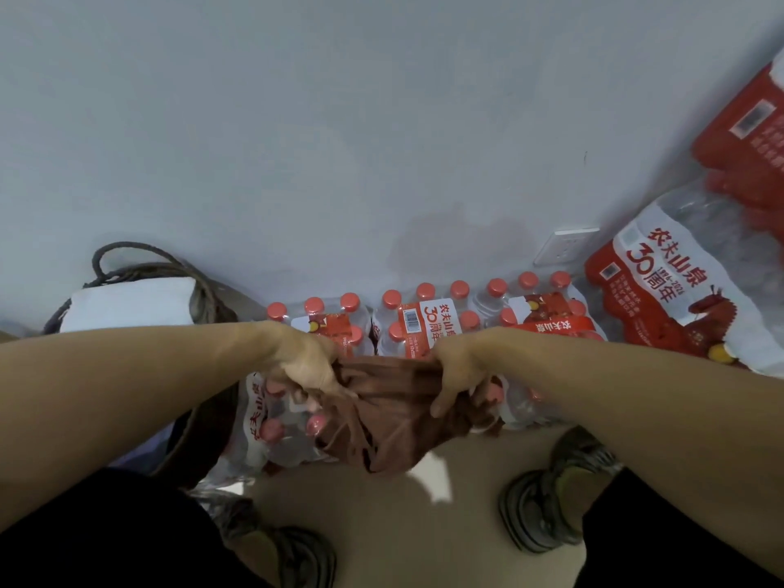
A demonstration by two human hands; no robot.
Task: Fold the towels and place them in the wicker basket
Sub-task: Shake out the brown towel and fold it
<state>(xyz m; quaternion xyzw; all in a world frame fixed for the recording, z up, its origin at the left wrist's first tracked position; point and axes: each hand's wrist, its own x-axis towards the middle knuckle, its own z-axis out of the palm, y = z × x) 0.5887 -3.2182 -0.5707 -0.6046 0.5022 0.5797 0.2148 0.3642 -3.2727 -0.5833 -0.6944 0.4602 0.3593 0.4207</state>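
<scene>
- Gripping brown towel (384, 411) bunched between left hand (307, 364) and right hand (460, 377), fingers curled round the cloth, held up over the floor (403, 541).
- Below: shoes (547, 507) on floor.
- Behind towel: bottle packs (418, 322) along the wall (339, 142).
- Far left: basket (208, 297) holding folded white towel (131, 305).

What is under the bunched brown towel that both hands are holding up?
Beneath the bunched brown towel, gripped by the left hand and right hand, sit shrink-wrapped packs of red-capped water bottles and pale floor. Whatever lies directly behind the cloth is covered.
</scene>
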